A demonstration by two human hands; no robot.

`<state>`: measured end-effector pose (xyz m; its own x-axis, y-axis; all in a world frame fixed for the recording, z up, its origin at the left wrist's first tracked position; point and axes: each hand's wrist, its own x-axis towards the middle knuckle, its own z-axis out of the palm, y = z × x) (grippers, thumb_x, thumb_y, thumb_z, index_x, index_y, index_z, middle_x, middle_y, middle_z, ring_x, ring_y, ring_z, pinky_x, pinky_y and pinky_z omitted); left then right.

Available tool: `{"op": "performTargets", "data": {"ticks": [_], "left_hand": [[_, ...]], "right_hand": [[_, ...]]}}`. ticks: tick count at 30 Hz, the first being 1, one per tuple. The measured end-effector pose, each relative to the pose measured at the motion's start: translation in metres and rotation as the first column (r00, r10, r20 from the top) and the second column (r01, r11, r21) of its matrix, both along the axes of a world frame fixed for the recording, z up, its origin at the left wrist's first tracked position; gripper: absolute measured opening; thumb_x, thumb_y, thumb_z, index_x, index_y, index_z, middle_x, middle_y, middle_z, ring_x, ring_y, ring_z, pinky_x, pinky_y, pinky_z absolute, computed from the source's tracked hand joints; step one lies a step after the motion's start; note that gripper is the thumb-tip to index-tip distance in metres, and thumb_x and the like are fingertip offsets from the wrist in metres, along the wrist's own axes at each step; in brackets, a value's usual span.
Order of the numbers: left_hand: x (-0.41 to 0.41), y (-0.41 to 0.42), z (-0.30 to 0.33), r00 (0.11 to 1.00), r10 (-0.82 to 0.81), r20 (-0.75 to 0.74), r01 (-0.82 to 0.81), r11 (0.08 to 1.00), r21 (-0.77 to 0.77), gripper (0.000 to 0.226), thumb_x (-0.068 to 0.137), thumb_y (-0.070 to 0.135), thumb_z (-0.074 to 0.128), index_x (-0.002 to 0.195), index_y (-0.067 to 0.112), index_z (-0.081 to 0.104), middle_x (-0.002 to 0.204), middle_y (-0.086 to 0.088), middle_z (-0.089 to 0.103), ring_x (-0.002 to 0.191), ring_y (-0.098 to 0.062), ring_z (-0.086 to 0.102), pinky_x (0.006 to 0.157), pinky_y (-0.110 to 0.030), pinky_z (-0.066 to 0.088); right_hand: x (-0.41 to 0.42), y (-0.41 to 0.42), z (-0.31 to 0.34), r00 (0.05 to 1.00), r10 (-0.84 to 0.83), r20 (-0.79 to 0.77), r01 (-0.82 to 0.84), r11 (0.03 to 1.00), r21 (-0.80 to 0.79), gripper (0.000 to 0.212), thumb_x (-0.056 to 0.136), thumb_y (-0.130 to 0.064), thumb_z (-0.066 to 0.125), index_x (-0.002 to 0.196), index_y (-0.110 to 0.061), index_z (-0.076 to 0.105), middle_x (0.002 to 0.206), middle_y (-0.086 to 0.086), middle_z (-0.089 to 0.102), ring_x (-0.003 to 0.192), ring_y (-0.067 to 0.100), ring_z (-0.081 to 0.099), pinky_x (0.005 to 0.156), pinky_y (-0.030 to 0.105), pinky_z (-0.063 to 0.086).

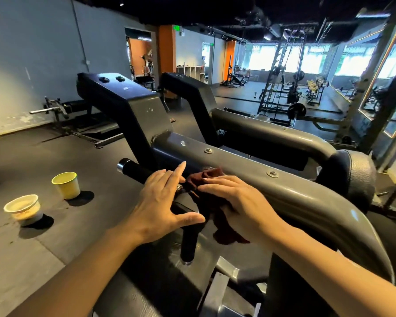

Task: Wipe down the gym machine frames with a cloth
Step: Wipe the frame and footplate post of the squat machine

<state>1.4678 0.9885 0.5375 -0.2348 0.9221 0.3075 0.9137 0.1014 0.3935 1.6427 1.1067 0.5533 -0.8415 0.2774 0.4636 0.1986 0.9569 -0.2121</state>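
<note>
Pressing flat with straight fingers, the right hand (236, 197) holds the dark red cloth (212, 195) against the near grey frame tube (306, 193). Left hand (162, 202) hovers spread, grasping nothing, over the black handle (135, 171). Far frames (124, 99) probably remain unwiped.
</note>
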Motion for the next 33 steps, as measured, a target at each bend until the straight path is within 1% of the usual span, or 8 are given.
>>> {"op": "performTargets", "data": {"ticks": [3,11,15,17,19,22,28,33], "left_hand": [[-0.004,0.001,-0.002,0.999,-0.006,-0.045,0.008,0.999,0.043,0.129,0.047,0.104,0.012,0.151,0.028,0.002,0.140,0.007,0.039,0.134,-0.011,0.025,0.113,-0.038,0.027],[-0.003,0.007,-0.009,0.996,-0.019,-0.087,0.037,0.977,0.210,0.123,0.064,0.098,0.015,0.150,0.012,0.028,0.122,-0.003,0.053,0.114,-0.008,0.032,0.101,-0.032,0.028],[0.005,0.005,-0.003,0.997,-0.027,-0.073,0.044,0.969,0.243,0.118,0.064,0.097,0.019,0.150,0.016,0.029,0.131,0.000,0.051,0.117,0.002,0.023,0.107,-0.032,0.023],[0.011,0.009,0.002,0.998,-0.046,-0.049,0.058,0.959,0.278,0.113,0.066,0.095,0.023,0.148,0.017,0.033,0.137,0.001,0.049,0.117,0.010,0.017,0.111,-0.032,0.016],[0.015,0.016,0.005,0.996,-0.064,-0.063,0.079,0.957,0.280,0.108,0.069,0.092,0.026,0.146,0.018,0.038,0.138,0.002,0.050,0.123,0.004,0.026,0.116,-0.034,0.016],[0.012,0.022,0.003,0.993,-0.074,-0.089,0.094,0.963,0.253,0.100,0.072,0.089,0.032,0.142,0.019,0.044,0.134,0.003,0.051,0.126,-0.011,0.041,0.115,-0.041,0.028],[0.009,0.028,-0.002,0.981,-0.106,-0.165,0.145,0.960,0.241,0.086,0.082,0.083,0.026,0.138,0.022,0.050,0.130,0.007,0.054,0.121,-0.011,0.049,0.115,-0.048,0.026],[0.012,0.029,-0.005,0.991,-0.082,-0.108,0.112,0.946,0.306,0.098,0.079,0.084,0.032,0.145,0.013,0.039,0.136,-0.003,0.051,0.126,-0.016,0.046,0.111,-0.049,0.034]], "right_hand": [[-0.006,0.012,0.005,0.990,-0.137,0.022,0.137,0.990,0.013,0.052,0.087,-0.005,0.053,0.136,-0.024,0.057,0.138,-0.003,0.057,0.130,0.021,0.043,0.094,0.029,0.041],[-0.004,0.012,0.012,0.991,-0.123,0.055,0.122,0.992,0.012,0.052,0.087,-0.001,0.054,0.132,-0.026,0.060,0.135,-0.002,0.058,0.128,0.022,0.044,0.096,0.037,0.045],[0.000,0.038,0.035,0.829,-0.378,-0.411,0.300,0.922,-0.243,0.055,0.080,0.013,0.061,0.127,-0.017,0.063,0.122,0.010,0.065,0.114,0.027,0.058,0.089,0.022,0.041],[0.002,0.051,0.040,0.763,-0.430,-0.482,0.363,0.903,-0.230,0.049,0.082,0.009,0.063,0.127,-0.011,0.060,0.121,0.015,0.061,0.110,0.031,0.056,0.080,0.018,0.034],[0.006,0.062,0.035,0.878,-0.376,-0.298,0.362,0.927,-0.101,0.044,0.087,-0.012,0.065,0.130,-0.009,0.057,0.132,0.017,0.054,0.119,0.035,0.052,0.091,0.028,0.039],[0.032,0.059,0.007,0.939,-0.312,0.145,0.287,0.943,0.169,0.076,0.079,-0.031,0.077,0.145,-0.012,0.044,0.151,0.012,0.040,0.138,0.034,0.037,0.110,0.044,0.034],[0.037,0.048,-0.010,0.937,-0.349,-0.028,0.339,0.885,0.319,0.069,0.069,-0.015,0.085,0.132,-0.008,0.058,0.132,0.016,0.059,0.117,0.038,0.060,0.080,0.045,0.057],[0.000,0.039,-0.002,0.983,-0.173,-0.064,0.174,0.985,0.013,0.056,0.081,-0.002,0.070,0.134,-0.018,0.059,0.144,0.005,0.051,0.136,0.026,0.043,0.104,0.043,0.044]]}}
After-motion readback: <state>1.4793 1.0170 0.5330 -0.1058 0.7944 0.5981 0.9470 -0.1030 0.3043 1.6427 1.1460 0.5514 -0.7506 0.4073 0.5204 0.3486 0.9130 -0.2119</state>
